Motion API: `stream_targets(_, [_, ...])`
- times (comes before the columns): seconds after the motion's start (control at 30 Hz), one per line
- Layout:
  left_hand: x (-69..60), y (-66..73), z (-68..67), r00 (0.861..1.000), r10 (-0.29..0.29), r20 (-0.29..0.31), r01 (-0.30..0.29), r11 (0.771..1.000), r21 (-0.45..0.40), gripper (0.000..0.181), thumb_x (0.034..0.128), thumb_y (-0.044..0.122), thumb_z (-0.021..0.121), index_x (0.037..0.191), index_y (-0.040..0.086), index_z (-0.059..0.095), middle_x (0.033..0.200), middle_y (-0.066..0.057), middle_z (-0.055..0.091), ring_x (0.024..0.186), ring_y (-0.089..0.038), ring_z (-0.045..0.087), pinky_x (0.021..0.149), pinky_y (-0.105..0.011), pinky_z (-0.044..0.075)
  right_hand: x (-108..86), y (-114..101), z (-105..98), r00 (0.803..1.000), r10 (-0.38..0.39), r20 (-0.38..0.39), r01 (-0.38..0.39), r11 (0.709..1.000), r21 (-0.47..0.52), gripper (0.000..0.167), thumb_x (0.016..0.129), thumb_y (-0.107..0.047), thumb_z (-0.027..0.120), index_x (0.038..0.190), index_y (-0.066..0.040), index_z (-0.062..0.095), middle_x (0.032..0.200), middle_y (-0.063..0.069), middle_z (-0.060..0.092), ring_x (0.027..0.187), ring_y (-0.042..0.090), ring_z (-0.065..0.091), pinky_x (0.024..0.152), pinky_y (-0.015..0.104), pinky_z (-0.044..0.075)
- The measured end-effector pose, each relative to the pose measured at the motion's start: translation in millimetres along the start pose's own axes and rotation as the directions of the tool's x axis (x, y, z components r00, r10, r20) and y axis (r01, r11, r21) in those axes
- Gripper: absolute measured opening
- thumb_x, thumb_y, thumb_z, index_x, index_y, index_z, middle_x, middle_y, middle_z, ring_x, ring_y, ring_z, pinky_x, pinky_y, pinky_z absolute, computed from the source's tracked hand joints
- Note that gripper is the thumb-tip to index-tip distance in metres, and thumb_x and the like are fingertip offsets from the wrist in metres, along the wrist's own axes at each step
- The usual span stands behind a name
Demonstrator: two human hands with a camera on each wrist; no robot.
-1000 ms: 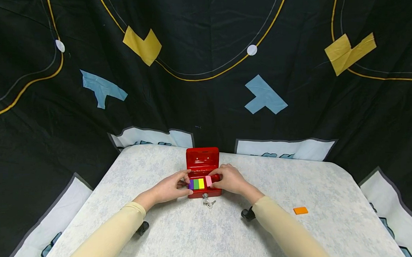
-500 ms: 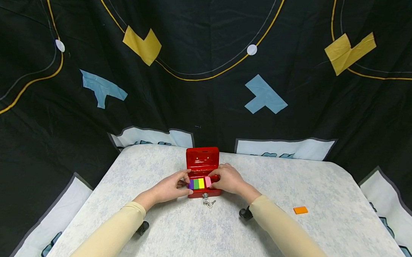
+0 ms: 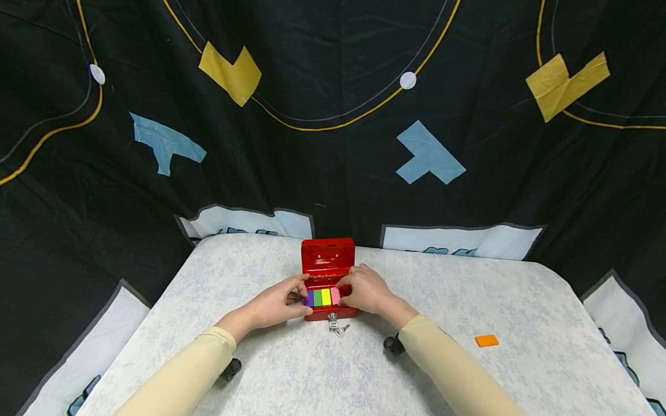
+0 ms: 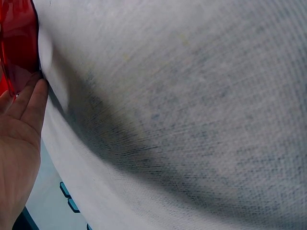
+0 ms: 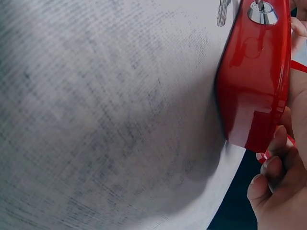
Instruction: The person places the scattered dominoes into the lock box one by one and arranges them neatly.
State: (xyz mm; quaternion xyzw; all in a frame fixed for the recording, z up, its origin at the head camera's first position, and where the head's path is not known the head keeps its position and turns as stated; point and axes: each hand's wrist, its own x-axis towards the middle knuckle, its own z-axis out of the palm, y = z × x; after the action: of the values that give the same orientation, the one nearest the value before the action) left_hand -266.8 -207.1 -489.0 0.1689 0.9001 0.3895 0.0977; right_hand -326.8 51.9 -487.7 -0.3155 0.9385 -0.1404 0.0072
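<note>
A red cash box [image 3: 329, 272] stands with its lid raised near the table's far edge; a key hangs in its front lock [image 3: 332, 322]. Inside lie a purple block [image 3: 309, 298], a green block [image 3: 317, 298] and a yellow block [image 3: 326, 297], side by side. My right hand [image 3: 367, 290] pinches a pink block [image 3: 335, 295] just right of the yellow one. The left hand [image 3: 277, 301] grips the box's left end, thumb at the front rim and forefinger toward the hinge side. In the right wrist view the box [image 5: 254, 76] hides the blocks.
An orange block [image 3: 487, 341] lies on the cloth-covered table [image 3: 435, 285], right of the right forearm. Dark wrist cameras [image 3: 394, 345] hang under both forearms. Behind the table hangs a black cloth [image 3: 334, 171] with tape pieces.
My right hand has shifted slightly left, bringing the pink block closer to the yellow one. The left hand and the box have stayed in place.
</note>
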Motion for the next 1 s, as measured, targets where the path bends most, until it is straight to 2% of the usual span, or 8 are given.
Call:
stream_targets(0.1, [0.2,-0.7,0.4,1.0,0.003,-0.003,-0.003,1.0,-0.002,0.033,0.0921,0.033,0.078,0.108,0.014,0.057,0.163,-0.006,0.035,0.122,-0.023,0.063,0.107,-0.04,0.048,1.0,-0.2,0.1,1.0,0.004,0.006,-0.004,1.0,-0.012,0.037,0.081,-0.035,0.085,0.114,-0.02,0.08,0.088,-0.007,0.06,0.083,0.011,0.048,0.079,0.031,0.047])
stream_targets(0.17, [0.4,-1.0,0.5,1.0,0.005,-0.002,-0.005,1.0,-0.001,0.033,0.0923,0.033,0.078,0.108,0.014,0.057,0.163,-0.006,0.035,0.122,-0.023,0.063,0.107,-0.039,0.049,1.5,-0.4,0.1,1.0,0.005,0.009,-0.005,1.0,-0.022,0.037,0.081,-0.036,0.085,0.114,-0.02,0.08,0.088,-0.007,0.06,0.084,0.011,0.048,0.077,0.03,0.046])
stream_targets(0.73, [0.0,-0.4,0.9,1.0,-0.017,-0.005,0.017,1.0,0.01,0.034,0.0913,0.037,0.079,0.108,0.015,0.058,0.163,-0.004,0.035,0.123,-0.023,0.062,0.108,-0.041,0.047,2.6,-2.3,0.8,0.998,0.033,0.044,-0.033,0.999,-0.02,0.041,0.08,-0.038,0.085,0.116,-0.02,0.079,0.091,-0.008,0.061,0.089,0.012,0.049,0.079,0.03,0.049])
stream_targets(1.0, [0.3,-1.3,0.8,1.0,-0.004,-0.004,0.004,1.0,-0.004,0.034,0.0918,0.034,0.079,0.109,0.013,0.057,0.163,-0.005,0.035,0.121,-0.023,0.063,0.106,-0.039,0.049,4.3,-1.9,1.7,0.998,0.037,0.049,-0.036,0.999,-0.031,0.042,0.08,-0.039,0.085,0.117,-0.021,0.079,0.092,-0.008,0.062,0.09,0.011,0.049,0.08,0.03,0.049])
